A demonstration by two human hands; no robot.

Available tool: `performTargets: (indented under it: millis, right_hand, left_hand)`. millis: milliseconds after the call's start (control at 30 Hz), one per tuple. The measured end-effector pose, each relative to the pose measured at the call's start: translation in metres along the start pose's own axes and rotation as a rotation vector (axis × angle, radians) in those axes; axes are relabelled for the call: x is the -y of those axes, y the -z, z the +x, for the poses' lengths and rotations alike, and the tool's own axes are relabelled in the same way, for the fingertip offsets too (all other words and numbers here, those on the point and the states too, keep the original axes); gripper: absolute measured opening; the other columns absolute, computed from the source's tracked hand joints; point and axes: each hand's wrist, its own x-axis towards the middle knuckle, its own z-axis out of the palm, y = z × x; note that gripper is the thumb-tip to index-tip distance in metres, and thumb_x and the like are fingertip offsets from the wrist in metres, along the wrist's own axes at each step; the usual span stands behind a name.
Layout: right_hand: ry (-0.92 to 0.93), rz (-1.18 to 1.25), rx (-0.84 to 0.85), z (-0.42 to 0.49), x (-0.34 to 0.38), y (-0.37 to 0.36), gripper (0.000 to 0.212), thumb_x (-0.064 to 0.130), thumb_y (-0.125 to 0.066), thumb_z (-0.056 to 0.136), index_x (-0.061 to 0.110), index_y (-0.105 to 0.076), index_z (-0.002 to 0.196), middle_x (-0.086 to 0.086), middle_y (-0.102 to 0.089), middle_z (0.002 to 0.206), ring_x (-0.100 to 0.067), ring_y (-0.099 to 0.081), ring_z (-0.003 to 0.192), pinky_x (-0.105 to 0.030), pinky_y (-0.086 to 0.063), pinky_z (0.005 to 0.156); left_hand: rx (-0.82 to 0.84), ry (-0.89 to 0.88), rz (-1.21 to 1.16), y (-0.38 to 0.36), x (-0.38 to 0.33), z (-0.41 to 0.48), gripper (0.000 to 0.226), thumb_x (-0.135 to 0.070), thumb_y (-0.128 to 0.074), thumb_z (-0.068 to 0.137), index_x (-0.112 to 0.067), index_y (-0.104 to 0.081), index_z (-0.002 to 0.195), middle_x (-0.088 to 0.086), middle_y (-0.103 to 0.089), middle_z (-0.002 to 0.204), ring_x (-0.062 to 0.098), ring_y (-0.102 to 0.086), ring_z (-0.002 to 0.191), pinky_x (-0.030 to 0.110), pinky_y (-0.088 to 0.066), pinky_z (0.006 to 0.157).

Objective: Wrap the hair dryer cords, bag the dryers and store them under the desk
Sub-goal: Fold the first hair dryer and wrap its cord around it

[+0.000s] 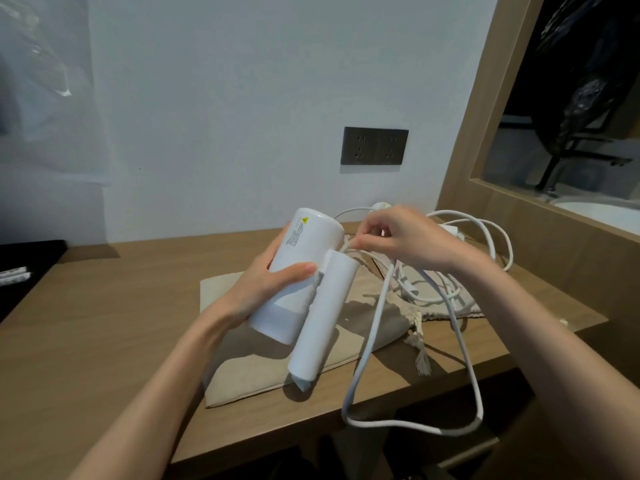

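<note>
Cord wrap barely started, nothing bagged.
Left hand (266,289) grips the hair dryer (304,258), right hand (412,240) pinches the loose cord (465,351); bag (239,379) flat on the bench (104,323).

The hair dryer (304,258) at the centre of the frame is plain white, with grey small print and a yellow warning triangle (305,220) near its upper end. Its cord (367,344) is white too. The cloth bag (242,375) beneath is beige. The desk (104,323) is brown wood grain. The socket plate (374,146) is dark grey against a pale bluish-white wall (225,98).
</note>
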Motion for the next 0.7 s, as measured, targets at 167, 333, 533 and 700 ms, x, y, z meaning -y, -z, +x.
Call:
performTargets:
  millis: [167, 333, 533, 700]
  right_hand:
    - [0.011, -0.091, -0.137, 0.012, 0.016, -0.003, 0.015, 0.033, -0.06, 0.091, 0.021, -0.068, 0.087, 0.005, -0.063, 0.076, -0.009, -0.052, 0.067, -0.029, -0.037, 0.06]
    - [0.009, -0.099, -0.248, 0.025, 0.03, -0.017, 0.02, 0.031, -0.056, 0.094, 0.019, -0.072, 0.094, 0.003, -0.069, 0.083, -0.014, -0.058, 0.077, -0.032, -0.042, 0.067]
    - [0.063, 0.216, -0.148, 0.026, 0.04, -0.057, 0.028, 0.018, -0.042, 0.1, 0.007, -0.065, 0.111, -0.012, -0.066, 0.085, -0.019, -0.054, 0.075, -0.032, -0.038, 0.066]
    - [0.121, 0.137, -0.116, 0.023, 0.038, -0.088, 0.034, 0.009, -0.043, 0.099, 0.013, -0.055, 0.13, -0.011, -0.065, 0.09, -0.027, -0.059, 0.083, -0.039, -0.043, 0.072]
  left_hand:
    - [-0.201, -0.164, 0.097, -0.002, 0.002, 0.005, 0.065, -0.053, -0.068, 0.061, -0.045, -0.046, 0.123, -0.022, -0.064, 0.101, -0.001, -0.062, 0.09, 0.014, -0.049, 0.072]
    - [-0.407, -0.279, 0.138, -0.003, 0.009, 0.009, 0.073, -0.049, -0.067, 0.072, -0.021, -0.043, 0.135, -0.008, -0.061, 0.111, 0.004, -0.06, 0.098, 0.012, -0.045, 0.079]
    - [-0.595, -0.225, -0.001, 0.0, 0.026, 0.015, 0.056, -0.033, -0.07, 0.082, -0.024, -0.044, 0.13, 0.002, -0.06, 0.116, 0.016, -0.06, 0.105, 0.04, -0.05, 0.093]
    - [-0.693, 0.003, -0.123, 0.005, 0.045, 0.015, 0.087, -0.065, -0.076, 0.064, -0.045, -0.032, 0.137, -0.001, -0.051, 0.137, 0.022, -0.055, 0.121, 0.053, -0.046, 0.1]
